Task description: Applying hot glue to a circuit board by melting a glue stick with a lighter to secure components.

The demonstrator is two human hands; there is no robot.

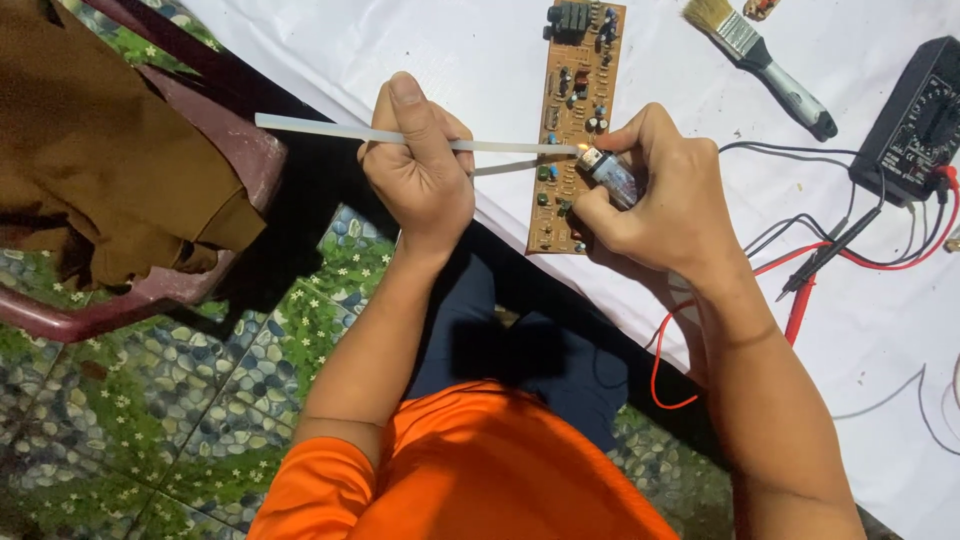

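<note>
**White glue stick meets a lighter flame over a brown circuit board**

White cloth covers the counter [480, 50], and on it lies a long brown circuit board [572, 130] studded with small capacitors and other parts, its length running away from the person. The left hand [420, 170] has its grip closed around a pale, translucent glue stick [330, 129], thumb laid along the top; the stick runs level from left to right, its far tip reaching over the board. The right hand [665, 195] has its grip closed around a small clear lighter [610, 172], tilted so that its metal head points at the stick's tip. A small flame [583, 150] burns right where the two meet, just above the middle of the board.

To the right, well apart from the hands, a black multimeter [915, 120] rests on the cloth, with red and black test leads [830, 255] trailing from it across the counter towards the person's right forearm. A paintbrush [765, 65] with a grey and black handle lies near the top edge, between the board and the meter.

The person wears an orange shirt [480, 470] and dark trousers, seated at the counter's edge. To the left stands a dark red plastic chair [190, 250] with a brown garment [100, 140] draped on it, above a floor [180, 400] patterned with pebbles and leaves.
</note>
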